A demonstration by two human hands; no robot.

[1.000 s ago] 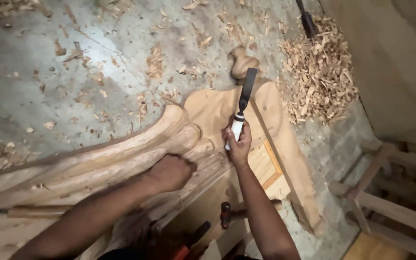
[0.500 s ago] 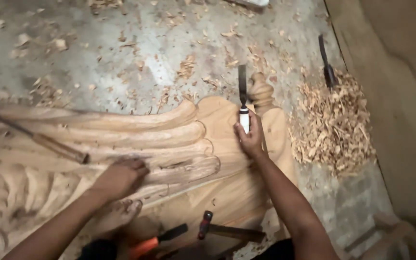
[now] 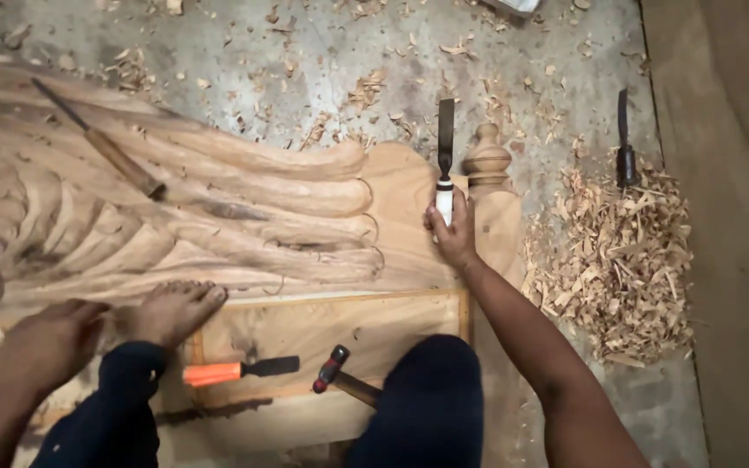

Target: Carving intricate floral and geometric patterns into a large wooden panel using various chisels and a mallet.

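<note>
Right hand (image 3: 454, 236) grips a white-handled chisel (image 3: 445, 156) on the carved wooden panel (image 3: 244, 208); left hand (image 3: 45, 342) rests flat, holding nothing. Nearby — hammer (image 3: 340, 374), orange-handled chisel (image 3: 236, 370), shavings pile (image 3: 617, 260) beyond the panel's right edge, bare floor ahead.

Right arm extended forward, forearm bare, wrist straight. Right hand (image 3: 454, 236) closed in fist grip, thumb up. Left hand (image 3: 45, 342) laid palm down, fingers curled loosely, arm bent low at left. Bare left foot (image 3: 171, 310) planted beside it.
</note>
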